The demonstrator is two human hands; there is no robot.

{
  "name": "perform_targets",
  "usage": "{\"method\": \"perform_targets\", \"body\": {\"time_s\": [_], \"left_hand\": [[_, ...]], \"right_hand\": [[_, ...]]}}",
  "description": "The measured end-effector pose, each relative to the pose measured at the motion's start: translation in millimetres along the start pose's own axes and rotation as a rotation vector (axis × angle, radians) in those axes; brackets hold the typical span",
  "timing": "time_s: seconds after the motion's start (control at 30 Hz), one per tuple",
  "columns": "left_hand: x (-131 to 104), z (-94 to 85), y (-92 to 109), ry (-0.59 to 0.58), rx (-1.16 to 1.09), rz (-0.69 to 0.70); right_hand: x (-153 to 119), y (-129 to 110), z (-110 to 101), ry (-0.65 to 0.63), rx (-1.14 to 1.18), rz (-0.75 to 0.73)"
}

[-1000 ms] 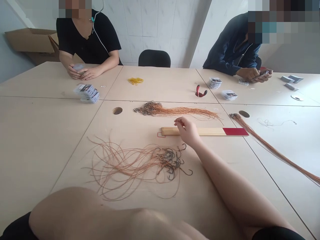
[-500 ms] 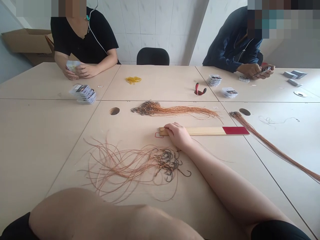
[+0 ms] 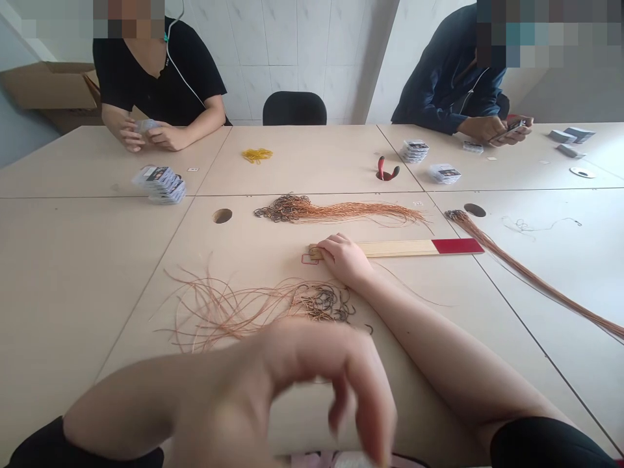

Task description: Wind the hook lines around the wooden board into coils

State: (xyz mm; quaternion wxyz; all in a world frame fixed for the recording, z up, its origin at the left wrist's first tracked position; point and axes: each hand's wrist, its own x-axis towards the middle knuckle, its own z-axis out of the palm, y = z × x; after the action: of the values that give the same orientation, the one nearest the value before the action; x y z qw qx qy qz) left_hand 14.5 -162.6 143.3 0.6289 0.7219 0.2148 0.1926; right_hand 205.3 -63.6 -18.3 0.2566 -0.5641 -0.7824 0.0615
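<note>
My right hand (image 3: 345, 260) rests on the left end of a wooden strip (image 3: 397, 249) with a red end, its fingers bent over the edge; a small hook shows by the fingertips. My left hand (image 3: 312, 364) is raised close to the camera, blurred, fingers curved and apart, holding nothing visible. Behind it lies a loose pile of hooks (image 3: 326, 303) with copper-coloured lines (image 3: 219, 305) spreading left. Beyond the strip is a bundle of hooked lines (image 3: 341, 211). Another bundle (image 3: 526, 273) runs down the right side.
Across the table (image 3: 121, 260) sit two people, one holding small packs, one a phone-like object. Stacked plastic boxes (image 3: 163, 184), yellow pieces (image 3: 257, 155) and red-handled pliers (image 3: 387, 170) in a hole lie toward the far side. Another hole (image 3: 222, 216) is at left.
My left hand has come up into view over the near table, hiding part of the hook pile. My right hand stays on the strip's left end.
</note>
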Motion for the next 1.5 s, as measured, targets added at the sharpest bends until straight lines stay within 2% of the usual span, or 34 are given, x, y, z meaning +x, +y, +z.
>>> {"method": "perform_targets", "body": {"time_s": [0.03,0.07,0.17,0.23,0.3,0.4,0.6,0.8,0.93,1.07,1.23,1.37,1.5], "left_hand": [[12.7,-8.1,-8.7,0.007,0.049,0.017],[25.8,-16.4,-21.0,0.068,0.107,0.048],[61.0,-41.9,-73.2,0.391,0.422,0.044],[75.9,-57.9,-109.5,0.541,0.601,0.054],[82.9,-71.1,-137.7,0.609,0.767,0.081],[84.9,-83.0,-159.2,0.596,0.974,0.121],[87.1,-88.6,-166.6,0.477,1.131,0.056],[90.3,-91.9,-171.8,0.387,1.120,0.048],[90.9,-93.6,-171.0,0.350,1.023,0.102],[89.7,-93.3,-169.1,0.275,0.771,0.135],[89.0,-97.7,-169.8,0.174,0.188,-0.073],[93.4,-105.8,-170.6,0.154,-0.015,-0.174],[97.5,-108.9,-167.0,0.107,-0.134,-0.256]], "right_hand": [[-0.2,0.4,0.0,0.000,0.000,0.005],[-0.4,0.7,0.0,-0.002,-0.002,0.011],[-0.8,1.1,0.3,0.002,-0.002,0.020],[-0.9,1.4,1.0,0.020,0.012,0.019],[-0.9,1.9,1.9,0.035,0.035,0.013],[-0.7,3.2,3.2,0.039,0.067,0.011],[1.0,6.8,5.3,0.060,0.139,0.028],[0.5,8.3,7.7,0.088,0.199,0.047],[0.6,10.4,4.7,0.071,0.199,0.017],[2.2,14.5,-4.3,0.079,0.178,-0.089],[2.5,13.0,-14.7,0.098,0.085,-0.120],[0.9,11.1,-13.5,0.120,-0.008,-0.109],[-1.1,12.0,-8.5,0.127,0.013,-0.105]]}}
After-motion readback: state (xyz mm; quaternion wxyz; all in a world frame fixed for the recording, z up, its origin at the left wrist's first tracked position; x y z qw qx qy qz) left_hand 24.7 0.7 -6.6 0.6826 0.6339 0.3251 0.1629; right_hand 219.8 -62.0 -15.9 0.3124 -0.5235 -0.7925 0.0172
